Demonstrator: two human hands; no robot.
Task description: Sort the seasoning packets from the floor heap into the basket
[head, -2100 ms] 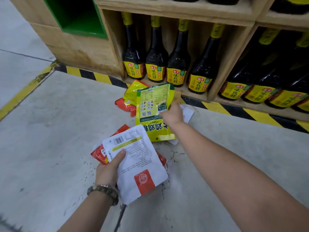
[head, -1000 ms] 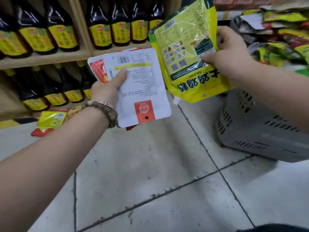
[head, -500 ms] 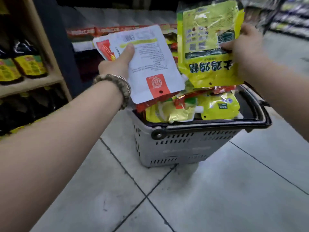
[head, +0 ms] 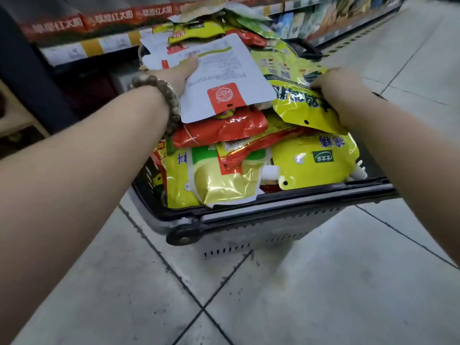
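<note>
Gripping a white packet (head: pixel 224 78) with its thumb pressed on the printed face, the left hand (head: pixel 179 73) holds it tilted over the basket (head: pixel 249 220); a red square logo sits near the packet's lower edge. At least one more white-and-red packet (head: pixel 159 54) seems to be fanned out behind it in the same grip, though the blur makes the count uncertain. A beaded bracelet (head: pixel 161 95) circles the left wrist.

The right hand (head: pixel 336 88) is closed on a yellow packet (head: pixel 293 90) with dark blue characters — fingers curled over its right edge, the packet lying flat and low, touching the pile beneath it. The two hands are apart, each clamped on its own packet, side by side above the basket.

Below them the basket is heaped full. A red packet (head: pixel 219 130) lies directly under the white one; a yellow-and-gold pouch (head: pixel 219 185) with a white spout rests against the near rim; a yellow pouch (head: pixel 316 165) bearing a small green label lies at the right, under the hand-held yellow packet. More yellow, red and green packets (head: pixel 224 28) are piled at the far end, above rim height.

The basket itself is grey with slotted walls and a black rim — a black handle (head: pixel 189 232) is folded down along the near side. It stands on a pale tiled floor (head: pixel 273 295) with dark grout lines. Store shelving (head: pixel 87 33) with red and yellow edge strips runs behind, out of focus.
</note>
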